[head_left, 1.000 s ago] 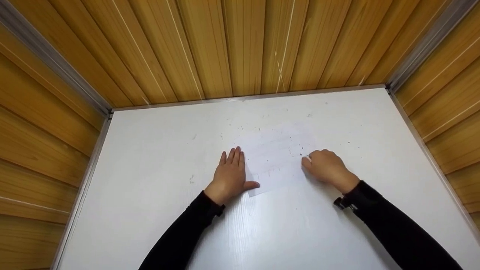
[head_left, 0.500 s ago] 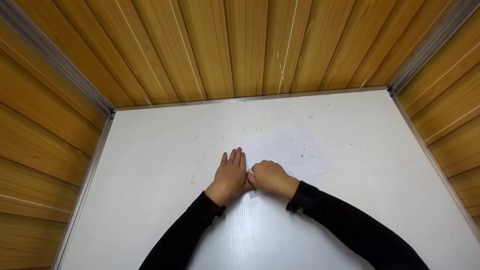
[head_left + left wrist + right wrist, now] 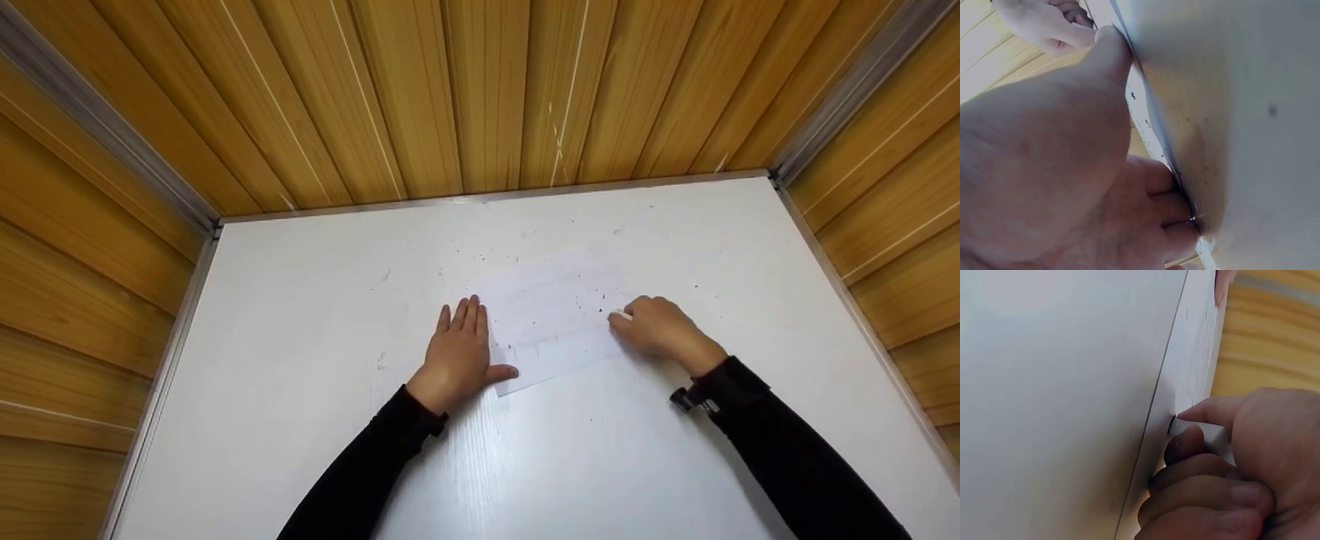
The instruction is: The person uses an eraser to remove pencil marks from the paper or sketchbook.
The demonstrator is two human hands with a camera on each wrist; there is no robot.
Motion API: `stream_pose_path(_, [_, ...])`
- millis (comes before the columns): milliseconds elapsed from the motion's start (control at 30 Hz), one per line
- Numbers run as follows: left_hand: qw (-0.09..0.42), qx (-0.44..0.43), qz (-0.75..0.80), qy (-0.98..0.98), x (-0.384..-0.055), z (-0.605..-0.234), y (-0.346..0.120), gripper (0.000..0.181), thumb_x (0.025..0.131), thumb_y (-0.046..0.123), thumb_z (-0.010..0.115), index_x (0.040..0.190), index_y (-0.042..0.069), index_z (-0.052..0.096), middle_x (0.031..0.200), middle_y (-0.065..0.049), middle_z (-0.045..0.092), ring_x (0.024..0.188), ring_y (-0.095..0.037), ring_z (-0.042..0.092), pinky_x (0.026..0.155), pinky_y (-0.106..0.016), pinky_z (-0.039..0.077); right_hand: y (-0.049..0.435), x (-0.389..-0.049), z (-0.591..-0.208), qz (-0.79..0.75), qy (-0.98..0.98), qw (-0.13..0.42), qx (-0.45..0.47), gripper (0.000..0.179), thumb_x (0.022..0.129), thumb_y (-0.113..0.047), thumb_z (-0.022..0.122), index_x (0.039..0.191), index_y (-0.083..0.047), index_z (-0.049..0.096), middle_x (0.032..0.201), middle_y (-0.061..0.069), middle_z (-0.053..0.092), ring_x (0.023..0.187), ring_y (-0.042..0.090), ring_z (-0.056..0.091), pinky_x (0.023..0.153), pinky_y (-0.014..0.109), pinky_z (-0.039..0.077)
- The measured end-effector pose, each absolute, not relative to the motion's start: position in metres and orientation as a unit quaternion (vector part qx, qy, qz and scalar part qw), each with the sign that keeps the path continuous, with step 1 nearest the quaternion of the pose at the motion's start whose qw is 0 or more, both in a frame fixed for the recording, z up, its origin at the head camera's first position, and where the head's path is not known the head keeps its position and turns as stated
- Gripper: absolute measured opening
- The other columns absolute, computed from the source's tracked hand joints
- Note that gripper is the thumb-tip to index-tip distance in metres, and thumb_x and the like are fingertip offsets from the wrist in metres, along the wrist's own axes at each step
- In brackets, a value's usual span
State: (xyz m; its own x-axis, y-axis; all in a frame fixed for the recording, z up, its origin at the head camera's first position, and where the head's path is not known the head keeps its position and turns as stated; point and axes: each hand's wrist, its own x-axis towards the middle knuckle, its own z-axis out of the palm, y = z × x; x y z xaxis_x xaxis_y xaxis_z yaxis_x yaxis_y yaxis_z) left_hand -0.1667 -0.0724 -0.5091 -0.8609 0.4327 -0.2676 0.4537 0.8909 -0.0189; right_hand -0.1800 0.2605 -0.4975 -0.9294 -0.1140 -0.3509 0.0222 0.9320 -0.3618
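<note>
The left hand point(image 3: 456, 358) lies flat on the left edge of a white sheet of paper point(image 3: 551, 307) on the desk point(image 3: 315, 322), its fingers straight and the thumb stretched sideways. Near the sheet's right edge, the curled fingers of the right hand point(image 3: 664, 331) pinch a small white block point(image 3: 1213, 435), perhaps an eraser, though they hide much of it.

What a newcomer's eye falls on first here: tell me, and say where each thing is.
First, the wood-grain wall panels rising behind and on both sides of the white table. Next, the pale sheet of paper near the table's middle, with dark specks on it. Then the left grip, flat at the sheet's left edge, and the right grip at its right side, pinching what looks like a white eraser.
</note>
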Motion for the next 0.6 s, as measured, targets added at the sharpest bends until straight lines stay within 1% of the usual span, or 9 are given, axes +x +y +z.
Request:
stream_pose_path(67, [0.127, 0.231, -0.037, 0.964, -0.167, -0.508, -0.073, 0.126, 0.095, 0.089, 0.051, 0.173, -0.006, 0.022, 0.183, -0.025, 0.021, 0.173, -0.036, 0.021, 0.141, -0.056, 0.02, 0.262, -0.18, -0.496, -0.177, 0.968, 0.175, -0.025, 0.06, 0.11, -0.038, 0.045, 0.128, 0.013, 0.073, 0.133, 0.037, 0.072, 0.117, 0.051, 0.07, 0.102, 0.064, 0.056])
stream_pose_path(167, [0.124, 0.234, -0.031, 0.964, -0.167, -0.508, -0.073, 0.127, 0.095, 0.089, 0.052, 0.173, -0.007, 0.023, 0.183, -0.026, 0.021, 0.173, -0.037, 0.022, 0.141, -0.056, 0.02, 0.251, -0.181, -0.493, -0.166, 0.973, 0.157, -0.031, 0.054, 0.11, -0.035, 0.046, 0.113, 0.01, 0.075, 0.115, 0.031, 0.076, 0.096, 0.038, 0.068, 0.089, 0.057, 0.057])
stream_pose_path(200, [0.124, 0.233, -0.03, 0.964, -0.166, -0.508, -0.073, 0.126, 0.095, 0.089, 0.052, 0.172, -0.007, 0.023, 0.183, -0.026, 0.022, 0.173, -0.037, 0.022, 0.141, -0.056, 0.02, 0.244, -0.181, -0.492, -0.168, 0.973, 0.154, -0.034, 0.053, 0.11, -0.035, 0.046, 0.109, 0.009, 0.076, 0.112, 0.028, 0.076, 0.094, 0.035, 0.066, 0.088, 0.056, 0.057])
stream_pose_path(233, [0.121, 0.234, -0.029, 0.964, -0.166, -0.508, -0.074, 0.126, 0.095, 0.089, 0.052, 0.172, -0.007, 0.024, 0.183, -0.026, 0.022, 0.173, -0.037, 0.023, 0.141, -0.056, 0.021, 0.236, -0.182, -0.491, -0.169, 0.973, 0.154, -0.035, 0.053, 0.111, -0.035, 0.046, 0.11, 0.008, 0.076, 0.113, 0.027, 0.077, 0.096, 0.036, 0.067, 0.09, 0.056, 0.057])
stream_pose_path(300, [0.116, 0.234, -0.025, 0.965, -0.166, -0.509, -0.074, 0.126, 0.095, 0.088, 0.054, 0.172, -0.008, 0.026, 0.182, -0.026, 0.024, 0.172, -0.037, 0.024, 0.14, -0.056, 0.022, 0.213, -0.182, -0.489, -0.172, 0.972, 0.15, -0.047, 0.053, 0.112, -0.036, 0.046, 0.113, 0.007, 0.077, 0.115, 0.027, 0.077, 0.103, 0.039, 0.07, 0.096, 0.058, 0.058])
stream_pose_path(400, [0.108, 0.235, -0.029, 0.966, -0.167, -0.509, -0.076, 0.125, 0.095, 0.088, 0.055, 0.171, -0.008, 0.028, 0.181, -0.026, 0.026, 0.172, -0.037, 0.026, 0.14, -0.056, 0.023, 0.166, -0.183, -0.487, -0.171, 0.97, 0.149, -0.085, 0.052, 0.113, -0.038, 0.048, 0.114, 0.004, 0.079, 0.116, 0.025, 0.079, 0.112, 0.044, 0.072, 0.102, 0.06, 0.058])
stream_pose_path(433, [0.105, 0.234, -0.028, 0.966, -0.167, -0.51, -0.076, 0.125, 0.095, 0.087, 0.056, 0.171, -0.008, 0.029, 0.181, -0.026, 0.027, 0.172, -0.037, 0.027, 0.14, -0.057, 0.024, 0.15, -0.183, -0.487, -0.166, 0.97, 0.148, -0.101, 0.05, 0.113, -0.038, 0.049, 0.113, 0.003, 0.08, 0.115, 0.025, 0.079, 0.111, 0.044, 0.073, 0.101, 0.061, 0.059])
stream_pose_path(533, [0.101, 0.235, -0.023, 0.966, -0.167, -0.511, -0.075, 0.125, 0.094, 0.088, 0.057, 0.171, -0.008, 0.03, 0.181, -0.026, 0.028, 0.171, -0.037, 0.028, 0.139, -0.057, 0.025, 0.113, -0.186, -0.491, -0.153, 0.967, 0.145, -0.14, 0.046, 0.112, -0.036, 0.052, 0.094, -0.002, 0.079, 0.104, 0.022, 0.079, 0.1, 0.041, 0.074, 0.092, 0.059, 0.062])
stream_pose_path(600, [0.101, 0.239, -0.019, 0.965, -0.166, -0.511, -0.074, 0.125, 0.094, 0.088, 0.057, 0.17, -0.008, 0.03, 0.18, -0.027, 0.028, 0.171, -0.037, 0.028, 0.139, -0.057, 0.025, 0.101, -0.188, -0.495, -0.147, 0.967, 0.146, -0.148, 0.045, 0.111, -0.034, 0.053, 0.084, -0.005, 0.075, 0.1, 0.022, 0.079, 0.095, 0.041, 0.075, 0.087, 0.059, 0.063])
